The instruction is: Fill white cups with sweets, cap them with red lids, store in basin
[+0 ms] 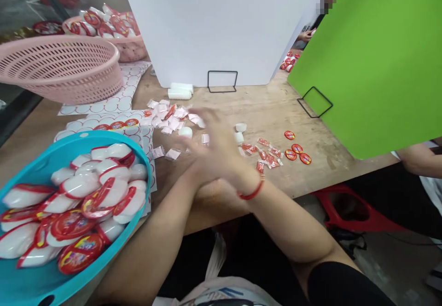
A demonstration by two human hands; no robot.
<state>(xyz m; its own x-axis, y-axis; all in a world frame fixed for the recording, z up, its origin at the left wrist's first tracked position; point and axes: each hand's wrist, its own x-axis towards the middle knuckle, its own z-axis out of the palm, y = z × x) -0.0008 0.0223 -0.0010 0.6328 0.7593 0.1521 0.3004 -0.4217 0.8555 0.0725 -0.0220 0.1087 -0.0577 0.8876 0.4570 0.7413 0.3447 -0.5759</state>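
Note:
My right hand [223,145], with a red band at its wrist, reaches over the middle of the table. It is blurred, with thumb and fingers apart and nothing visible in them. Its fingertips are nearest a pile of small pink-white packets [169,117]. My left hand [203,170] crosses beneath the right one; its fingers are hidden or smeared. Around the hands lie a small white cup [241,127], another white piece [185,132] and red packets [271,158]. Further right are several round red stickers [290,154].
A blue basin [140,158] of wrapped red-and-white pieces stands at left. Behind it are a pink basket [62,83] and sticker sheets [113,106]. White tubes [179,93] lie by a white panel [221,25]. A green panel [373,66] stands right, with another person's arm [419,158] beyond.

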